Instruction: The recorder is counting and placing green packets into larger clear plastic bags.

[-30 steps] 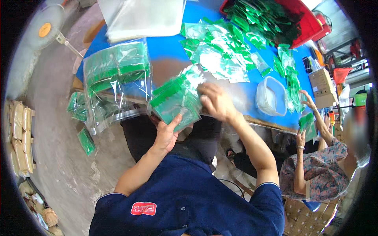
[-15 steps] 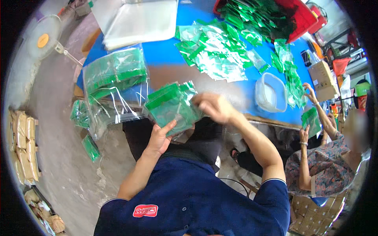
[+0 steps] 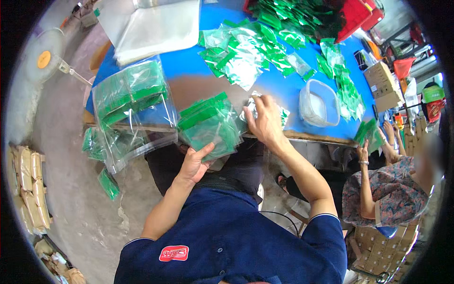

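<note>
My left hand [image 3: 194,165] is closed on the lower edge of a fanned stack of clear plastic packets with green tops [image 3: 213,125], thumb on top. The stack is held over my lap at the table's front edge. To its right, my right hand [image 3: 268,122] is bent over a shiny, silvery-looking packet [image 3: 252,102] at the tabletop edge, thumb and fingers gripping it; part of it is hidden beneath the palm. Beyond that hand lies a loose pile of similar green and clear packets [image 3: 246,52].
A large clear bag [image 3: 130,94] of green packets overhangs the blue table's [image 3: 177,66] left edge. A clear plastic tub [image 3: 319,106] stands right of my right hand. At the back are a red crate [image 3: 352,23] and clear sheets [image 3: 158,31]. A co-worker [image 3: 383,189] handles packets at right.
My right hand has moved from beside the stack onto a packet at the table edge to the right. The stack in my left hand now shows flatter and more fanned out.
</note>
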Action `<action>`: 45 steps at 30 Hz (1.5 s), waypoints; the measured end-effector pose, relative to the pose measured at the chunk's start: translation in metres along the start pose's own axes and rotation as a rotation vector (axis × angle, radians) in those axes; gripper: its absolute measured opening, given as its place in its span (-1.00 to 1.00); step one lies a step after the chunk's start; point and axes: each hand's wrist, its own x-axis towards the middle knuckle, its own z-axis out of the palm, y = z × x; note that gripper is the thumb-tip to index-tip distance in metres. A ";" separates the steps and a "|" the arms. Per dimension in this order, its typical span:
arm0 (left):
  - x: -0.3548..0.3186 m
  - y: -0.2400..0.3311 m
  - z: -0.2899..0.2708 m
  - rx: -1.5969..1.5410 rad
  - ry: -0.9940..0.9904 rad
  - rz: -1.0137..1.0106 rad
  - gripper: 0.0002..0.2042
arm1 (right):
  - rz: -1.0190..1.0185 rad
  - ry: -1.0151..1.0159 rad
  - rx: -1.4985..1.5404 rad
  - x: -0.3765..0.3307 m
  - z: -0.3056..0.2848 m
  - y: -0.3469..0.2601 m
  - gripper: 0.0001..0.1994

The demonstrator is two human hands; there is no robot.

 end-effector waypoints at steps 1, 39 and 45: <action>-0.003 0.003 -0.002 -0.001 0.006 0.010 -0.54 | 0.026 -0.041 -0.125 -0.008 0.000 -0.001 -0.73; -0.021 0.001 -0.044 -0.186 -0.136 0.028 -0.44 | -0.390 -0.338 0.114 0.031 0.020 0.035 -0.54; -0.017 0.005 -0.026 -0.217 -0.026 0.059 -0.44 | -0.169 -0.456 0.379 0.030 0.017 -0.012 -0.63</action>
